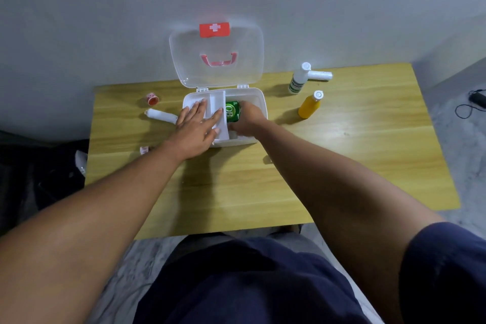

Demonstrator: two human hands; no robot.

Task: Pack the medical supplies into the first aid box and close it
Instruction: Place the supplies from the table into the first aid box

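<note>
The white first aid box (259, 102) stands open on the wooden table, its clear lid (217, 55) upright against the wall. My left hand (196, 126) lies flat, fingers spread, on the white inner tray (216, 102) over the box's left half. My right hand (246, 119) reaches into the right half and grips a green pack (232, 111). Outside the box: a white roll (161, 115) and a small red tape roll (152, 98) on the left, a white bottle (298, 79), a white roll (319, 75) and an orange bottle (310, 105) on the right.
A small pink-white item (144, 149) lies near the table's left front edge. The table (342, 152) meets the grey wall behind the box. A black cable and device (473, 101) lie on the floor at the right.
</note>
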